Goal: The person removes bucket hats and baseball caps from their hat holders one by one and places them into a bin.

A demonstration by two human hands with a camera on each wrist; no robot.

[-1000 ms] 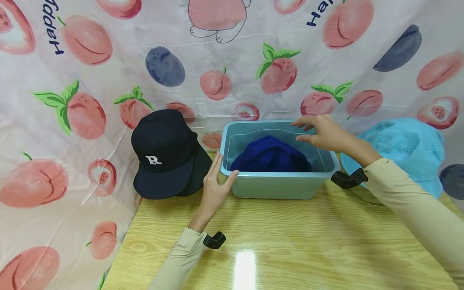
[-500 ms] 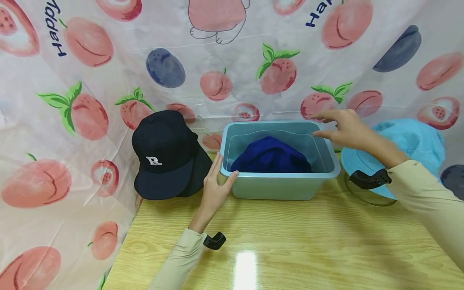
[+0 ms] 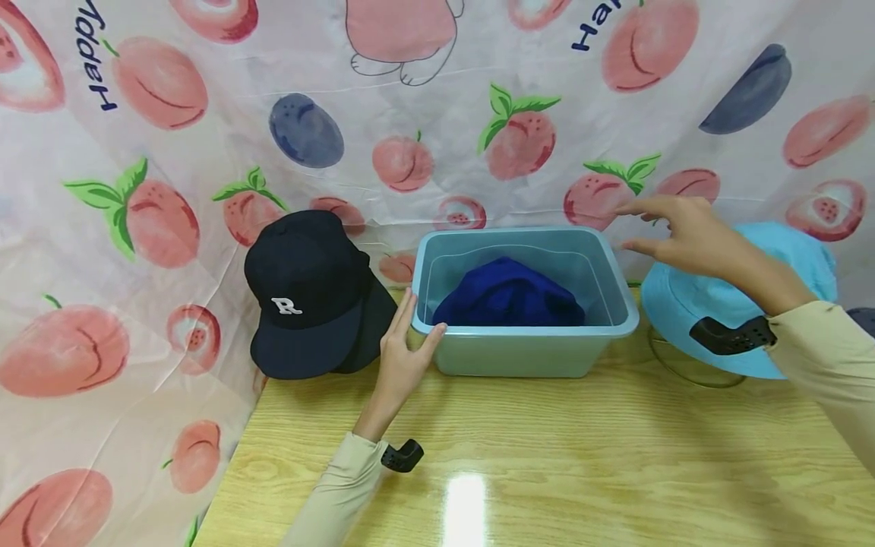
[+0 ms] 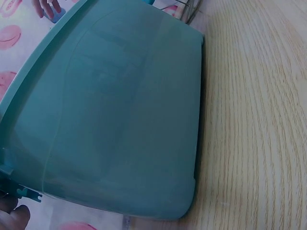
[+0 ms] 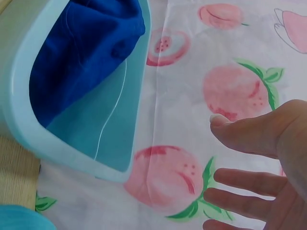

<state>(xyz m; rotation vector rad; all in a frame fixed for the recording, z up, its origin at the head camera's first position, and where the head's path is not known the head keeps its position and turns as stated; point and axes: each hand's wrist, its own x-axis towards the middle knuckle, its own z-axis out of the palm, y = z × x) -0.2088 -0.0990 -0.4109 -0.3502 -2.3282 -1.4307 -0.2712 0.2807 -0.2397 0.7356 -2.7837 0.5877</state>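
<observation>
A light-blue, round-cornered bin [image 3: 522,355] stands on the wooden table [image 3: 533,456], a rumpled dark-blue hat [image 3: 509,296] inside. The left hand [image 3: 402,365] touches its near-left corner, fingers straight; the right hand [image 3: 690,234] hovers past its right end, thumb and fingers wide apart.

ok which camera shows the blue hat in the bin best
The head view: it shows the blue hat across its full width, its lower part hidden behind the front of the bin. The right wrist view cuts it off at the top; the left wrist view shows none of it.
</observation>
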